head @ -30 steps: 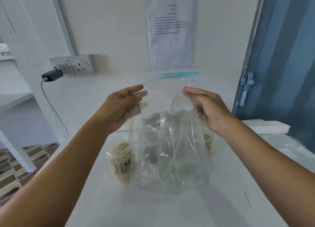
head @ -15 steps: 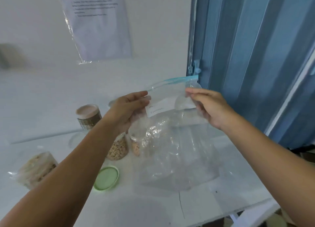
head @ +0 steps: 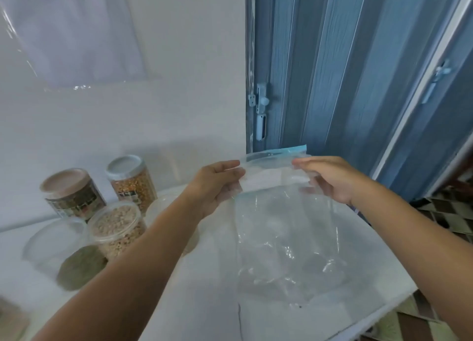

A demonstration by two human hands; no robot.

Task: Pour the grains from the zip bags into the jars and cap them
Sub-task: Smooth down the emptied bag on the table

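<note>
Left of my left hand (head: 217,184) stand the jars. Farthest out are a clear plastic jar with a brown lid (head: 73,196) and, nearer the hand, a clear plastic jar with a grey lid holding yellow kernels (head: 133,180); both are capped. In front of them sits an open clear plastic jar filled with pale beige grains (head: 117,228), with no lid on it, and an open clear jar with dark green grains at the bottom (head: 64,253) beside it, blurred. All four rest on the white surface (head: 204,302).

My left hand pinches the left top corner of the clear empty zip bag with a blue seal strip (head: 284,225), thumb toward me and fingers stretched along the far side of the film. Between my hands the bag hangs down, its lower part crumpled on the surface. I see no grain inside it, so I judge it nearly weightless, limp and slippery, likely to fold or slide if I loosen my hold. The firm strip under the seal looks the best place to take it; the thin film below would only bunch.

My right hand (head: 330,179) pinches the right top corner just under the seal, fingers curled round the film. Beyond that hand is a blue folding door (head: 345,71).
</note>
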